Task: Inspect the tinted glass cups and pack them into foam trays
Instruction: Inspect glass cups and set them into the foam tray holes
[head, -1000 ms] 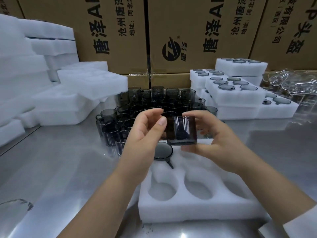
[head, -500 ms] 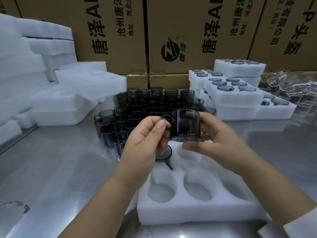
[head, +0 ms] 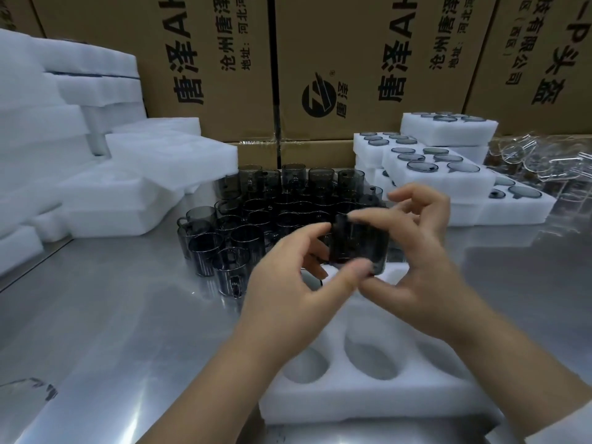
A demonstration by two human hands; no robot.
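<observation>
1. Far left of the open foam tray point(head: 378, 398), out by the desk point(head: 112, 315) edge: empty foam stacks point(head: 105, 193), white, piled several high.
2. Left-beyond the tray: loose cups point(head: 243, 238), smoke-tinted w/ handles, upright on the desk in a tight cluster, touching each other.
3. L hand point(head: 288, 283), over the tray's far-left part: fingers curled vs. the left side of the held cup point(head: 358, 245), thumb under its lower edge. Clamped on the glass.
4. Held cup: dark tint, in the air above the tray's far edge, btwn both hands, clear of the foam. Blurred, so tilt & handle side can't tell.
5. R hand point(head: 423, 261), over the tray's far-right part: index tip on the cup's top, thumb at its lower edge beside the L thumb, pinching. Other fingers lifted & spread, off the glass.
6. Tray itself: nearest the camera, flat on the desk. Near-row wells are bare foam; far row mostly hidden by the hands.
7. Right-beyond the tray: packed trays point(head: 448, 187), stacked & offset, tinted cups seated in the wells.
8. Further right-beyond the tray: clear glassware point(head: 538, 158) in a loose heap.
9. Beyond the tray, behind all: cardboard boxes point(head: 352, 43), brown w/ black print, across the whole back.
</observation>
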